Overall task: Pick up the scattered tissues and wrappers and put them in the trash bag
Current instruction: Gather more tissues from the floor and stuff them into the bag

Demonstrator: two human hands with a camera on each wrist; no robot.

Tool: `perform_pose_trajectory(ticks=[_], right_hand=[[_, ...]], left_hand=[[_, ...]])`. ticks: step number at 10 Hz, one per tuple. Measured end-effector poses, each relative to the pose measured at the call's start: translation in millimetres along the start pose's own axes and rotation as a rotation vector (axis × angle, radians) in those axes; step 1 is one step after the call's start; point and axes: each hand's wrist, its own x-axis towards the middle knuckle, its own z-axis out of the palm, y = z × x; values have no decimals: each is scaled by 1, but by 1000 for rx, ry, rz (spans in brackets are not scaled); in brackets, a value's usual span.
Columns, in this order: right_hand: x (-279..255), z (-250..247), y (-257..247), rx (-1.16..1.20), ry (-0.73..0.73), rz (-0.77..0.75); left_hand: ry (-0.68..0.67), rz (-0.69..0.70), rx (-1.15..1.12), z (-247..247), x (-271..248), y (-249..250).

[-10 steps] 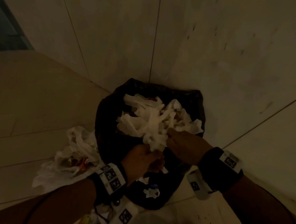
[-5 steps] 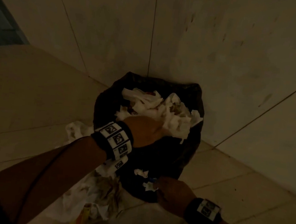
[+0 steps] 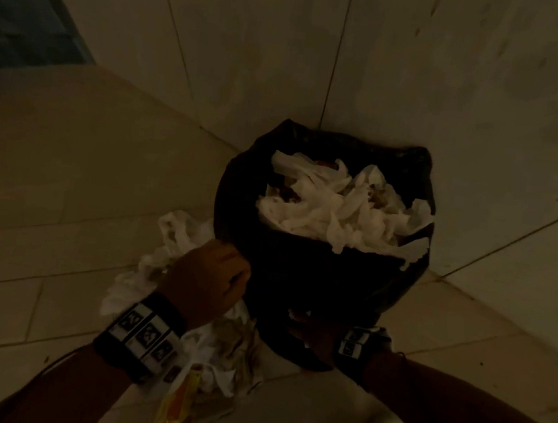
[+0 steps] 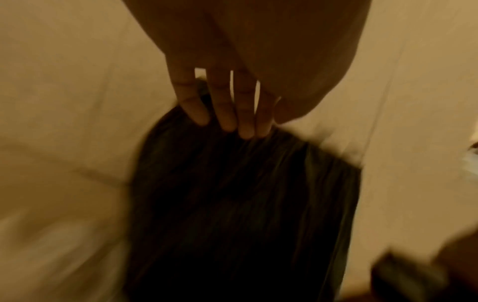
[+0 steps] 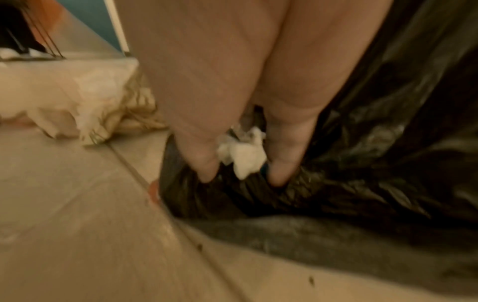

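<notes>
since the earlier frame, the left hand (image 3: 206,279) was drawn back from the tissues (image 3: 339,211) and clenched on the trash bag (image 3: 298,275) rim. a tissue scrap (image 5: 244,157) was pinched against the bag's floor edge by the right hand (image 3: 313,332).

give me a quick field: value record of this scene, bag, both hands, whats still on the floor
trash bag: black, open, standing in the wall corner
in bag: white tissues heaped to the rim
left hand: fingers on the bag's near-left edge
right hand: low at the bag's front, a small tissue scrap between finger and thumb
floor pile: crumpled white tissues left of the bag
yellow wrapper: on the floor near the left wrist
lighting: dim
</notes>
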Motion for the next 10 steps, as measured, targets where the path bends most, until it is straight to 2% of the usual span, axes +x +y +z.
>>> perform_pose_trajectory(ticks=[1,2,3,4,5,6,7,8,9,10], right_hand=[[2,2,-7,116,25,63],[-2,0,-2,109,60,18],[-16,-5,-4,154,229,5],[-31,-4,-9,373,454,34],[-54,-9,-22,436,622,-177],[-69,-3,-29,419,617,-184],[-80,10,-42,390,353,-130],[-78,40,-48,294,-113,53],[-74,64,-34,231,-224,159],[-71,73,-13,223,-216,254]], left_hand=[[-177,18,94,36,-41,-19],[-226,96,156,65,-76,-21],[-394,2,201,103,-104,-12],[-677,-82,77,127,-120,4],[-780,-10,57,143,-128,16],[-913,-37,71,141,-123,25],[-1036,-201,11,153,-121,21],[-794,-115,138,169,-128,13],[-810,-228,-16,166,-131,9],[-820,-215,132,161,-128,13]])
